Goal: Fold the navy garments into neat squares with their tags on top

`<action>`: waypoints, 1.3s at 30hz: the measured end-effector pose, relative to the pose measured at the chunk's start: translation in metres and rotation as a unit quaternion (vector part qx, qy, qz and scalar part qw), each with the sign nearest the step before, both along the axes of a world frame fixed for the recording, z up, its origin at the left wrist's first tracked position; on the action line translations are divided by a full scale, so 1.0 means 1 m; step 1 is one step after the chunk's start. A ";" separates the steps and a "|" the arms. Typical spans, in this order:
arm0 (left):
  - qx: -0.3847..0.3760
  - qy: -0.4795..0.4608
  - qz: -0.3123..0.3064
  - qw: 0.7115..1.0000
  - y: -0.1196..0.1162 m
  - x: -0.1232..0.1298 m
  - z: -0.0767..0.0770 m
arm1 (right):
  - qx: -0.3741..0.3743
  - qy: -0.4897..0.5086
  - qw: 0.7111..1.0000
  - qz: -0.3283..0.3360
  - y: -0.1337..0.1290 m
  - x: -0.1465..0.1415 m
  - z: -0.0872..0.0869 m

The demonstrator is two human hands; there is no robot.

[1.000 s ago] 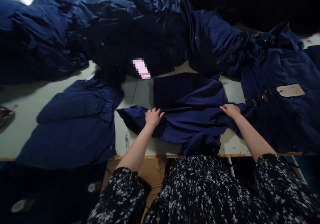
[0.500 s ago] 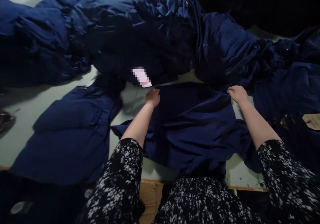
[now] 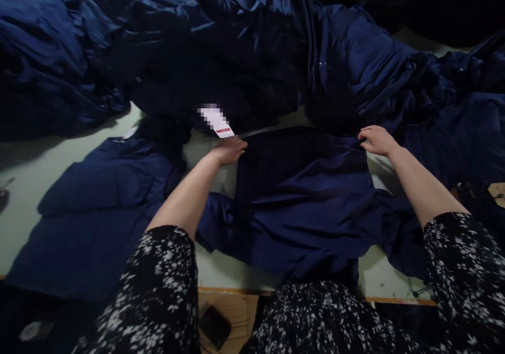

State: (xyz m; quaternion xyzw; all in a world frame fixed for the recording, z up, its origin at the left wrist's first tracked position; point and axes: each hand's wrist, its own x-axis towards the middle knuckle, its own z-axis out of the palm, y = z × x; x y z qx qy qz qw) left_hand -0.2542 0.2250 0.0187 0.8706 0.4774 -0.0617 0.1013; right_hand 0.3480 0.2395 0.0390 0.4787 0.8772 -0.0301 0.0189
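Observation:
A dark navy garment (image 3: 303, 191), apparently with sleeves, lies spread across the pale table (image 3: 252, 275) in front of me. Its upper left corner is pinched in my left hand (image 3: 229, 150). At the upper right corner, my right hand (image 3: 379, 139) grips the same edge with closed fingers. The cloth between both hands lies fairly flat, with soft creases toward the middle. Its lower part bunches at the table's front edge against my clothes. A white tag (image 3: 219, 122) with a red stripe sits just beyond my left hand.
A big heap of navy garments (image 3: 221, 43) runs along the back of the table. On the left lies a folded navy garment (image 3: 90, 212). More navy clothing (image 3: 461, 133) and a tan tag (image 3: 497, 193) are at the right. Below the front edge is a cardboard surface (image 3: 236, 312).
Both hands keep hold of the garment's far edge. My left forearm has swung outward to the left, and the garment's left sleeve lies closer in. The view has shifted slightly.

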 end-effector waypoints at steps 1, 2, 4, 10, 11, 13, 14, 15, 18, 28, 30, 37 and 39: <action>0.002 0.006 -0.003 1.000 -0.006 -0.003 0.006 | 0.005 -0.017 1.000 0.010 -0.004 0.003 0.008; 0.013 0.008 0.000 1.000 -0.013 -0.006 0.012 | 0.014 -0.036 0.999 0.016 -0.007 0.006 0.017; 0.055 -0.001 0.011 0.998 -0.028 -0.012 0.026 | 0.033 -0.062 0.997 0.021 -0.016 0.012 0.036; 0.154 -0.038 0.028 0.987 -0.066 -0.016 0.075 | 0.065 -0.093 0.993 -0.029 -0.054 0.015 0.092; 0.165 -0.045 0.035 0.985 -0.071 -0.014 0.083 | 0.072 -0.099 0.991 -0.050 -0.061 0.011 0.101; 0.183 -0.064 0.055 0.979 -0.080 -0.011 0.098 | 0.098 -0.104 0.983 -0.113 -0.077 0.002 0.118; 0.190 -0.074 0.066 0.977 -0.085 -0.009 0.105 | 0.117 -0.101 0.976 -0.154 -0.084 -0.003 0.125; 0.196 -0.081 0.078 0.974 -0.089 -0.007 0.112 | 0.136 -0.095 0.967 -0.194 -0.091 -0.007 0.132; 0.214 -0.089 0.103 0.967 -0.103 -0.004 0.129 | 0.168 -0.072 0.951 -0.249 -0.110 -0.014 0.145; 0.250 -0.062 0.101 0.961 -0.139 0.001 0.175 | 0.143 0.026 0.948 -0.282 -0.151 -0.006 0.179; 0.247 -0.062 0.093 0.962 -0.143 0.001 0.182 | 0.171 0.058 0.936 -0.301 -0.158 -0.009 0.190; 0.295 -0.056 0.146 0.943 -0.152 0.004 0.197 | 0.104 0.183 0.909 -0.360 -0.170 -0.002 0.204; 0.286 -0.071 0.162 0.942 -0.148 0.008 0.196 | 0.092 0.228 0.904 -0.350 -0.169 0.000 0.201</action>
